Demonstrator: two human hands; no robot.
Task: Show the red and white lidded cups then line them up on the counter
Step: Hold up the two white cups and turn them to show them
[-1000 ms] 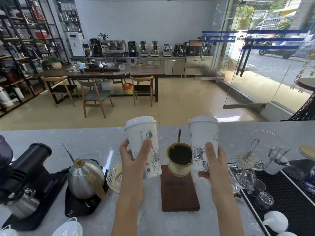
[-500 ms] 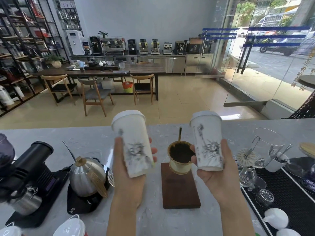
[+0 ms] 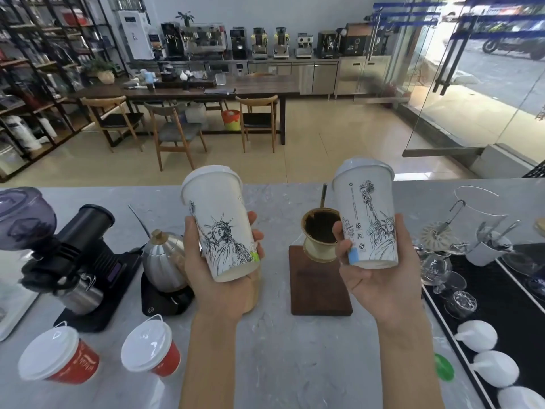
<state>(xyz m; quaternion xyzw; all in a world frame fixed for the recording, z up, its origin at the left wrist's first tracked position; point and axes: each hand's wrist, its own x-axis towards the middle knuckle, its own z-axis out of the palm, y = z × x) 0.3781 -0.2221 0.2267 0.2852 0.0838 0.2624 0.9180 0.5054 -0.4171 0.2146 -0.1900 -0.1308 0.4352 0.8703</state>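
Observation:
I hold two tall white lidded cups with Statue of Liberty drawings up above the grey marble counter (image 3: 274, 364). My left hand (image 3: 218, 278) grips the left white cup (image 3: 219, 222) from below, tilted slightly left. My right hand (image 3: 377, 276) grips the right white cup (image 3: 367, 214), nearly upright. Two short red cups with white lids stand on the counter at the front left: one (image 3: 59, 354) near the left edge, the other (image 3: 150, 346) beside it.
A pour-over dripper (image 3: 320, 234) with grounds sits on a dark wooden board (image 3: 320, 293) between my hands. A steel kettle (image 3: 165, 261) on a black scale and a black grinder (image 3: 79, 255) stand left. Glassware and white cups (image 3: 477, 335) fill the black mat at right.
Both hands have turned the white cups so the drawings face me. The view has dipped, bringing the two red cups into sight at front left.

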